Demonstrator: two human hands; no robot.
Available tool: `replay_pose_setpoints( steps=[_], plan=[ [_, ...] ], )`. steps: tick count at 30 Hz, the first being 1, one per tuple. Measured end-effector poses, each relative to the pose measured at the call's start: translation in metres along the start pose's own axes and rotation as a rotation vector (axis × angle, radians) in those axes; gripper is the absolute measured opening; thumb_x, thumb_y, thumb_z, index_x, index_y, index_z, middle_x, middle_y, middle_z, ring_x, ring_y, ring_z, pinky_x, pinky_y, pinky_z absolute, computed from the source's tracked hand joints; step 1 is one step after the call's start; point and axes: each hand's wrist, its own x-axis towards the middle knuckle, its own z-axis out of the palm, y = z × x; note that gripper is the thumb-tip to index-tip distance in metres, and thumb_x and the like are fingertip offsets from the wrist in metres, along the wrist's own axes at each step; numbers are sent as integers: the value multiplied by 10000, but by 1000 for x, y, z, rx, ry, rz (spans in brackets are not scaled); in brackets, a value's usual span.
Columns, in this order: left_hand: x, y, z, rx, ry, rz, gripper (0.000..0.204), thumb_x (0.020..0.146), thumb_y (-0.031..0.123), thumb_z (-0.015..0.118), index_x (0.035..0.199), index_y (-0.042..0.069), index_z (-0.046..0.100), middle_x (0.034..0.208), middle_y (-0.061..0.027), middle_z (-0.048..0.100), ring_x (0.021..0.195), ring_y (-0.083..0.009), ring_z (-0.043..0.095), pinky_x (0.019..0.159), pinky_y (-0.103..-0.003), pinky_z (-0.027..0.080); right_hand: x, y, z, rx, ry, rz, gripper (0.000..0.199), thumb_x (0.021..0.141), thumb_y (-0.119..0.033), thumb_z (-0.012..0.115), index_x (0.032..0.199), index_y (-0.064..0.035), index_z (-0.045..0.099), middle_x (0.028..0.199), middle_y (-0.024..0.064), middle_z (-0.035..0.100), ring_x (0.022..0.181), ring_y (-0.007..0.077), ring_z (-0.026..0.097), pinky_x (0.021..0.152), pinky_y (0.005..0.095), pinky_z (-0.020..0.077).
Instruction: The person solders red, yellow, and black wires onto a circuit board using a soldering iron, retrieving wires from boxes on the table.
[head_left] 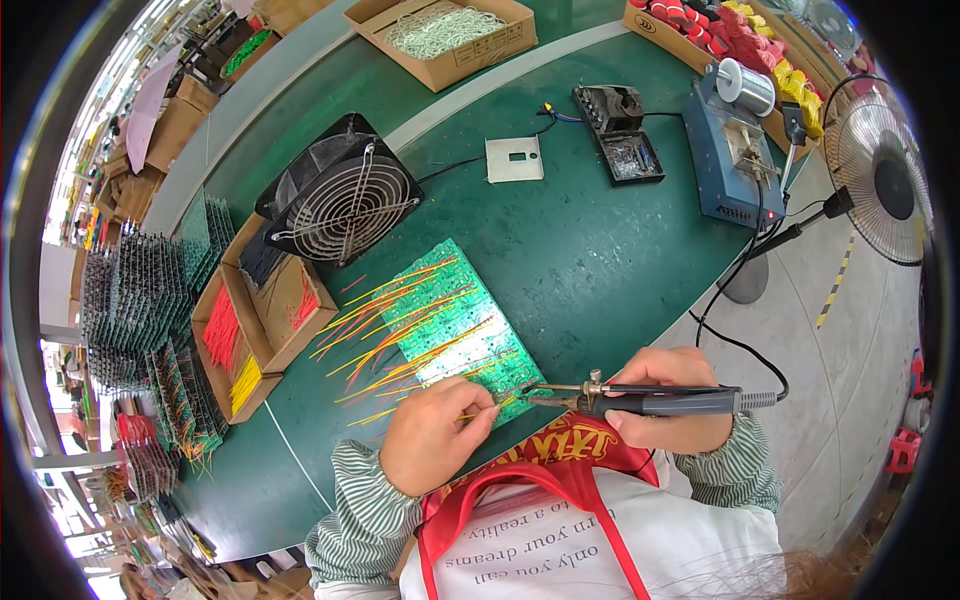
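A green circuit board panel [455, 310] lies on the green table [590, 250] in front of me, with several yellow, orange and red wires fanning out to its left. My left hand [435, 435] pinches a yellow wire [478, 413] at the panel's near edge. My right hand [675, 400] grips a soldering iron [640, 400] by its dark handle. The iron's tip points left and meets the panel's near corner beside my left fingers.
A black fan with a wire grille [340, 195] stands behind the panel. Cardboard boxes of cut wires [250, 340] sit to the left, racks of boards [140, 290] beyond. A blue solder feeder unit [730, 150], a black holder [620, 130] and a metal plate [514, 160] lie further back. A pedestal fan [880, 170] stands right.
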Motion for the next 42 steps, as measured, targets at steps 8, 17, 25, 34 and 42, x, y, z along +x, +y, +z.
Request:
replay_pose_setpoints(
  steps=[8,17,25,34,42],
  plan=[
    [1,0,-2,24,3,20,109,792,107,667,791,18,605,720,-88,582,677,-237,580,599,-330,451,1,-7,-5,18,51,-41,156,676,-50,704,755,-8,577,580,24,607,471,71,554,435,214,410],
    [10,14,5,149,110,97,98,785,110,669,791,27,618,727,-80,593,608,-223,595,551,-320,465,-9,-2,-18,-80,90,-46,181,673,-67,715,764,-4,571,572,29,600,458,74,542,437,214,404],
    [17,13,11,193,83,138,86,788,113,659,793,32,627,721,-81,586,601,-227,594,540,-328,460,-8,0,-15,-36,108,8,214,661,-127,746,739,-18,580,561,13,576,449,62,506,427,205,376],
    [18,12,11,178,65,137,88,786,122,660,792,38,634,730,-82,591,608,-231,595,546,-335,459,-4,-1,-18,-53,56,-9,174,665,-53,709,766,-4,576,586,24,603,487,65,549,446,213,410],
    [18,11,9,168,47,132,84,790,121,657,797,39,635,736,-81,593,611,-231,596,552,-334,463,-2,2,-18,-46,169,-40,150,678,-46,703,759,-15,581,590,12,599,486,57,546,447,208,407]
  ],
)
